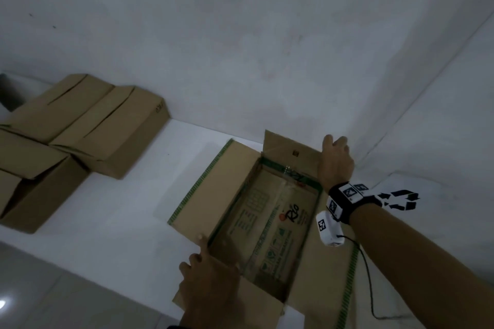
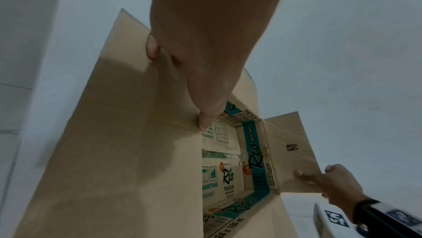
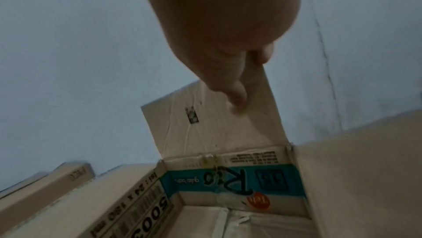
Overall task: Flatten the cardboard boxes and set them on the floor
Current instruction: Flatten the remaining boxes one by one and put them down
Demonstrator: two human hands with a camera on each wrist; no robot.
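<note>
An open cardboard box (image 1: 267, 222) with green and teal "Rio" print inside stands on a white ledge (image 1: 133, 208). Its flaps are spread. My left hand (image 1: 208, 275) holds the near short flap (image 2: 114, 151), thumb (image 2: 205, 121) at its fold and a fingertip (image 2: 151, 47) at its edge. My right hand (image 1: 335, 160) pinches the right corner of the far short flap (image 1: 291, 149), which stands upright. The right wrist view shows the thumb (image 3: 237, 104) on the flap's (image 3: 217, 124) inner face and a finger behind it. The box's (image 3: 228, 178) inside holds nothing.
Several closed brown boxes (image 1: 112, 125) lie stacked on the ledge to the left, the nearest one (image 1: 34, 181) at the ledge's front. A white wall (image 1: 240, 35) rises right behind the open box, with a corner at the right. Tiled floor (image 1: 40, 288) shows at lower left.
</note>
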